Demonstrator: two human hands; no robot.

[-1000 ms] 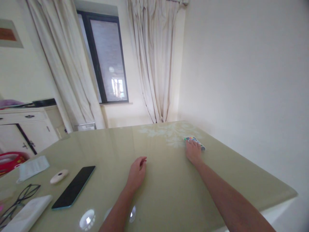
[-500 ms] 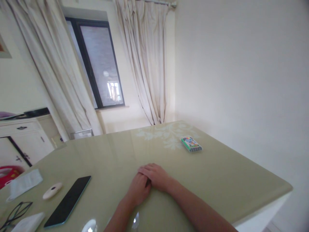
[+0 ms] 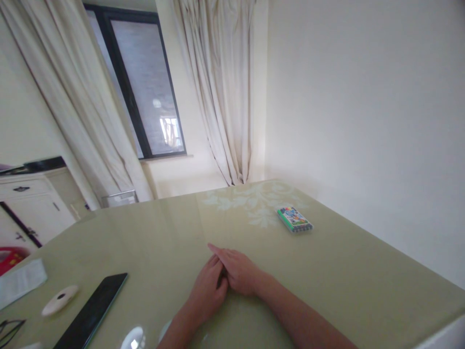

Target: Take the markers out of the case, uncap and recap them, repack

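Observation:
My left hand (image 3: 211, 286) and my right hand (image 3: 238, 271) are clasped over the near middle of the table (image 3: 174, 242). The right one lies over the left one's fingers, with one of its fingers sticking out to the far left. Fingers of both are pressed together, and no object shows in them; a dark gap lies between the palms. Beyond them to the right, a clear-cased pack of colored pens or crayons (image 3: 295, 220) with a printed label lies flat, apart from both hands.
To the left lie a dark tablet or phone (image 3: 92, 310), a cream oval object (image 3: 60, 300), a pale face mask (image 3: 23, 281) and black-framed glasses (image 3: 10, 329). A white cabinet (image 3: 36, 208) stands at the far left. A wall (image 3: 363, 121) runs along the table's right side.
The view has shifted slightly, sliding the left-side items further left and the pack a little right. A finger of my right hand now sticks out; the hands stay clasped.

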